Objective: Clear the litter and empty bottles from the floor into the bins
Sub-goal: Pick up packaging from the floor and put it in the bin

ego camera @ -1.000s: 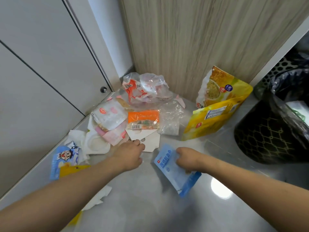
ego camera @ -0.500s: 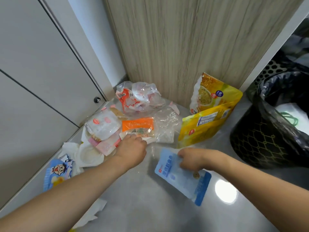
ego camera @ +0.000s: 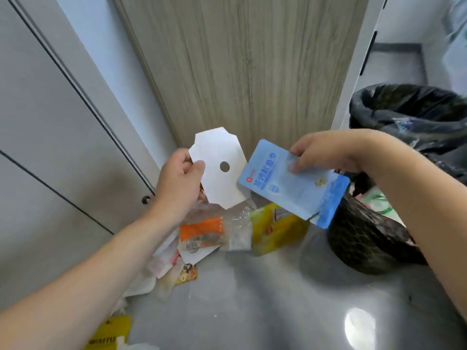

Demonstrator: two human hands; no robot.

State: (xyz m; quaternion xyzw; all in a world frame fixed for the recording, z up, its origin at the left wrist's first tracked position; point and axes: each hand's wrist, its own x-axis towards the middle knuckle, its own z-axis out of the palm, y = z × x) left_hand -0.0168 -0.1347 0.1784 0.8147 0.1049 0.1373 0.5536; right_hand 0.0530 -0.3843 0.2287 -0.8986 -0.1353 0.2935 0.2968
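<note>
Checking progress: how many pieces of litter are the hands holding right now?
2. A white card with a round hole is pinched in the left hand; a blue pouch is in the right hand. More litter lies on the floor below.

1. The floor (ego camera: 252,306) under me is smooth, grey and glossy, with a bright lamp reflection near its right side.
2. In the corner where the floor meets the wooden panel and the grey cabinet doors lies a heap of litter.
3. In that heap, an orange packet (ego camera: 201,229) lies flat with a barcode at its near end.
4. Just right of it is a crumpled clear plastic bag (ego camera: 237,229), touching a yellow pouch (ego camera: 276,229).
5. White and pink wrappers (ego camera: 161,263) trail along the cabinet edge toward me.
6. Another yellow wrapper (ego camera: 111,332) lies near the bottom left.
7. A black mesh bin (ego camera: 364,238) with a black liner stands on the right side.
</note>
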